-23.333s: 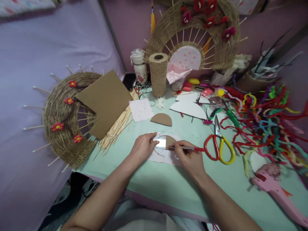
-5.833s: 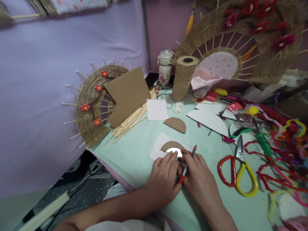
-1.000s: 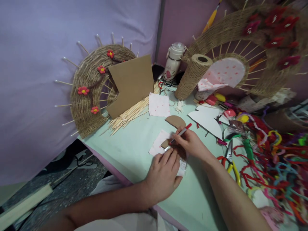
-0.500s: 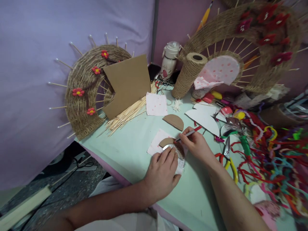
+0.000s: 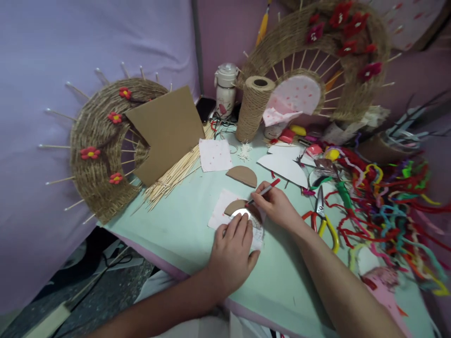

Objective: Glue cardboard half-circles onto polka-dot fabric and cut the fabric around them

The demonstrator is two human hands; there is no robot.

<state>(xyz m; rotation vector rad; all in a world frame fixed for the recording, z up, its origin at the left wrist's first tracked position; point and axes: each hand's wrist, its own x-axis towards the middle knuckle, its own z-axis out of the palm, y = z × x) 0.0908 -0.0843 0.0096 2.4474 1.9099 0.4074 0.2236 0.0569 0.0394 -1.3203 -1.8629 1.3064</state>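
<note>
Right hand pinches the red-ended pen between thumb and fingers, tip down on the strip of brown half-round card showing past the protractor. Left hand isn't gripping: fingers extended, fingertips pressing the protractor over the card. Card lies on the spotted cloth, in front of the person on the green tabletop; a second half-round piece sits just beyond. Just changed: a second ago the tip was toward the card's left end, now it's around mid-arc, about as half a second ago, so marking along the curve looks under way; tip contact and any line are too small to confirm. Versus about six seconds ago: hands were together at the protractor, pen's red end pointing down; now they're apart, one steadying, one on the pen.
</note>
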